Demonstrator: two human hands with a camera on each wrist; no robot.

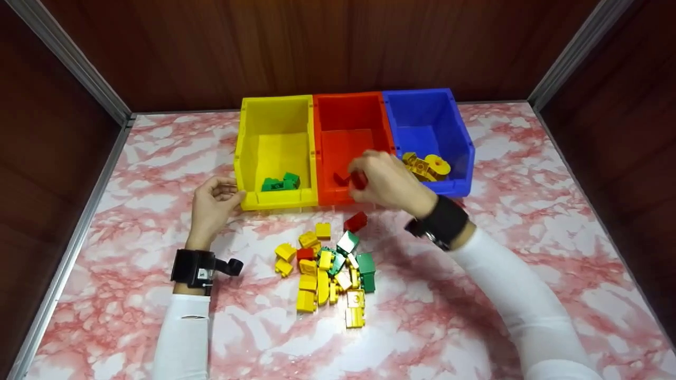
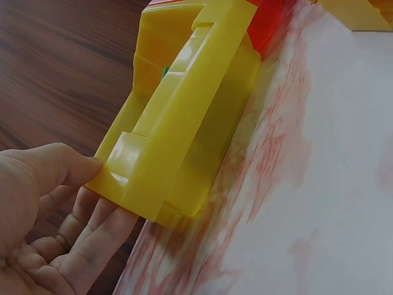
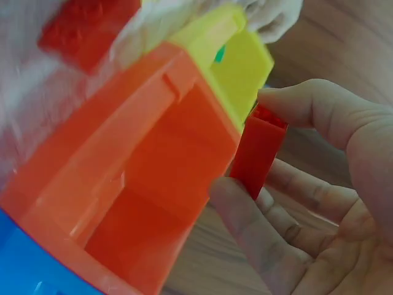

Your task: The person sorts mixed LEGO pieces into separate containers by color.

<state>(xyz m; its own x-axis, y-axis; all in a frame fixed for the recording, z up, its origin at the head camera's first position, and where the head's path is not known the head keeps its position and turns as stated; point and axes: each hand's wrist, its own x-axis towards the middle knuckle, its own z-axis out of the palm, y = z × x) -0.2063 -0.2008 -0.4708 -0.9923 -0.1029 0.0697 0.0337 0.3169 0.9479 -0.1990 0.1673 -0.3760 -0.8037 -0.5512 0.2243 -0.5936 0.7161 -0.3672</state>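
Note:
My right hand (image 1: 388, 182) pinches a red toy brick (image 3: 258, 150) between thumb and fingers, over the front part of the red bin (image 1: 346, 137). A dark red piece (image 1: 340, 179) shows beside these fingers in the head view. At the front left corner of the yellow bin (image 2: 166, 123), my left hand (image 1: 211, 208) grips the wall, its thumb on the rim and fingers against the outside. Green bricks (image 1: 281, 182) lie inside that bin. Yellow pieces (image 1: 425, 165) lie in the blue bin (image 1: 462, 158), partly behind my right hand.
A loose pile of yellow bricks (image 1: 308, 282), green bricks (image 1: 365, 263) and a few others lies on the marbled table (image 1: 433, 316) before the bins. One red brick (image 1: 356, 221) sits near the red bin's front. Dark wooden walls (image 1: 338, 47) enclose the back and sides.

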